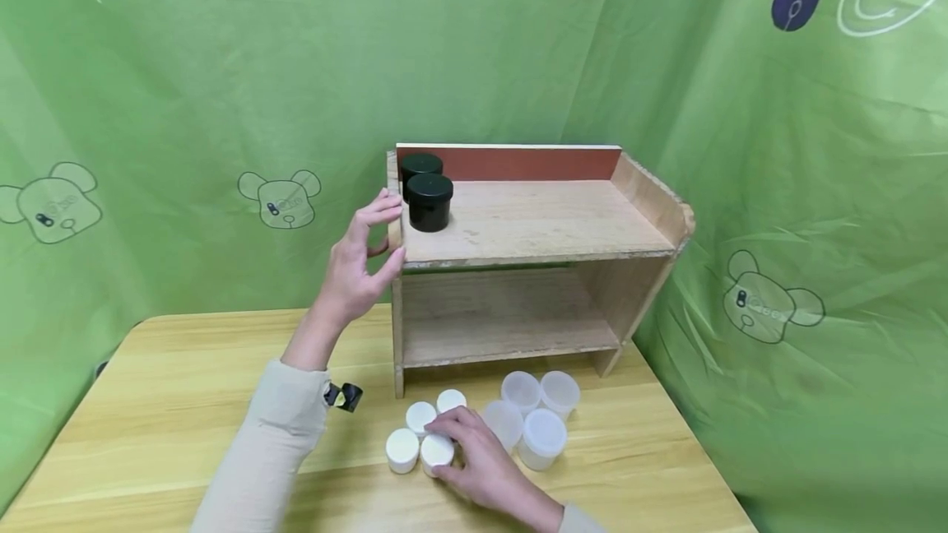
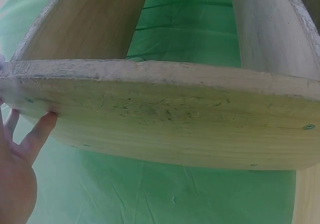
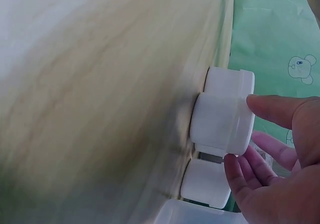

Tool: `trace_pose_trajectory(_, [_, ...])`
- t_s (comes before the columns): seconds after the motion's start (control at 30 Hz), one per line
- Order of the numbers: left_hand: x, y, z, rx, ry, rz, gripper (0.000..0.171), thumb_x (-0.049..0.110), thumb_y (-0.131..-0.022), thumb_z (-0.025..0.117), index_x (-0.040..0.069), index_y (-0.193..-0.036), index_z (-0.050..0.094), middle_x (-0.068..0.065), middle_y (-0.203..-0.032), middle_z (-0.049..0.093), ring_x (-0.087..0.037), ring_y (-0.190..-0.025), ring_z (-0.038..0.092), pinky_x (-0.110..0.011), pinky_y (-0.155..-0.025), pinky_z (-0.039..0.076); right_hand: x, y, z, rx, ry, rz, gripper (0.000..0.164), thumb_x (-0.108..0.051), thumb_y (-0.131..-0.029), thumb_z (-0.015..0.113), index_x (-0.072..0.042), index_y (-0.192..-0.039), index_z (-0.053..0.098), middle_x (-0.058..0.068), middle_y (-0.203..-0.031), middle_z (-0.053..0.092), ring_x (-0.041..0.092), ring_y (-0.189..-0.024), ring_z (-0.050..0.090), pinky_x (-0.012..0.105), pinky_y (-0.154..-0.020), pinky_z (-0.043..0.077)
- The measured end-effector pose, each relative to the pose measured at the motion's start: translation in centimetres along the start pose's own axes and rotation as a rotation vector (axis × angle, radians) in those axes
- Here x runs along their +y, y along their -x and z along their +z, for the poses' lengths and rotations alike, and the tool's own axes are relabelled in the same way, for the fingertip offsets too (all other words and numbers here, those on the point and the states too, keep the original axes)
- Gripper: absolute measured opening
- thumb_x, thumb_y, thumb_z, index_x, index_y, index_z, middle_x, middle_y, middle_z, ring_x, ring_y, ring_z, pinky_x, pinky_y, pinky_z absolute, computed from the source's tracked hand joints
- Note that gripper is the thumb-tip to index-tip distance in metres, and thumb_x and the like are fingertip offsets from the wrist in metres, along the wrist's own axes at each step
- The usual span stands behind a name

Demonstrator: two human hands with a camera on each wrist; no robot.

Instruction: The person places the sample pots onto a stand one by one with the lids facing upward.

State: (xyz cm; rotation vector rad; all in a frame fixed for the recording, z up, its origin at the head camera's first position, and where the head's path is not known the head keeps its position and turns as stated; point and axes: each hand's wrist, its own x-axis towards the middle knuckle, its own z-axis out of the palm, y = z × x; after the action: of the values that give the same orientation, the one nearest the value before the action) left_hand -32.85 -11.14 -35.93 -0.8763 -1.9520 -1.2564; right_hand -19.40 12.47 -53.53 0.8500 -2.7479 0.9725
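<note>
My left hand (image 1: 354,266) holds the left side panel of a two-tier wooden shelf (image 1: 541,220), thumb and fingers spread along its edge. In the left wrist view, fingertips (image 2: 49,119) rest against that panel. Low on the table, my right hand (image 1: 485,463) pinches a small white lidded jar (image 1: 437,452) between thumb and fingers. In the right wrist view, the thumb lies against this jar's lid edge, with fingers at the opposite side. Several like white jars (image 1: 402,447) stand close around it. Two black jars (image 1: 429,206) sit on the shelf's upper tier at the left.
Several translucent lidded tubs (image 1: 543,437) stand grouped just right of my right hand, in front of the shelf. The wooden table (image 1: 207,401) carries everything. A green printed curtain (image 1: 504,48) hangs behind and on both sides.
</note>
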Motion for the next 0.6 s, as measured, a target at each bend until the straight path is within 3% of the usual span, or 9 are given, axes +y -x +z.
trace_pose_trajectory(0.33, [0.01, 0.08, 0.01, -0.008, -0.001, -0.005, 0.055, 0.011, -0.094, 0.065, 0.013, -0.146, 0.048, -0.003, -0.163, 0.042, -0.018, -0.157, 0.031, -0.048, -0.103, 0.059, 0.37, 0.02, 0.29, -0.046, 0.002, 0.041, 0.044, -0.019, -0.081, 0.086, -0.015, -0.123, 0.073, -0.003, -0.121, 0.068, 0.013, -0.113, 0.065, 0.032, -0.100, 0.058])
trace_pose_trajectory(0.6, [0.16, 0.00, -0.12, -0.009, -0.004, -0.005, 0.056, 0.012, -0.094, 0.066, 0.015, -0.147, 0.047, 0.000, -0.163, 0.042, -0.017, -0.157, 0.031, -0.045, -0.103, 0.060, 0.10, 0.05, 0.16, -0.024, 0.014, 0.016, 0.042, -0.019, -0.082, 0.085, -0.013, -0.122, 0.073, -0.003, -0.121, 0.069, 0.013, -0.111, 0.066, 0.031, -0.098, 0.059])
